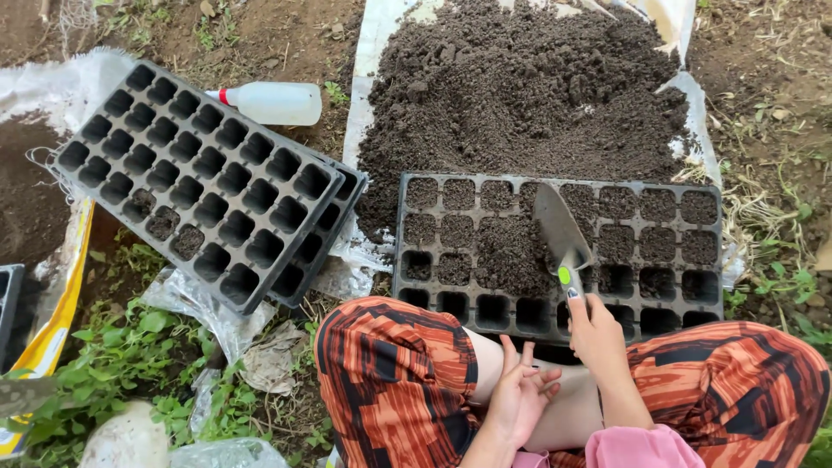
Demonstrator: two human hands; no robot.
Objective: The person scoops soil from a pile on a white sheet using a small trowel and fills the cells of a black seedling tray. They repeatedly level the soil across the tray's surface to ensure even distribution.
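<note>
Your right hand (596,334) is closed around the handle of a small trowel (562,236), whose grey blade lies tilted on the black seedling tray (555,251) just ahead of your fingers; the far cells of that tray hold soil and the cells nearest you are bare. Your left hand (518,394) rests beside the right one on your leg, fingers loosely spread and holding nothing. Beyond the tray lies a soil heap (520,87) on white sheeting, and well off your left hand sit stacked empty trays (204,182) and a white bottle (276,103).
</note>
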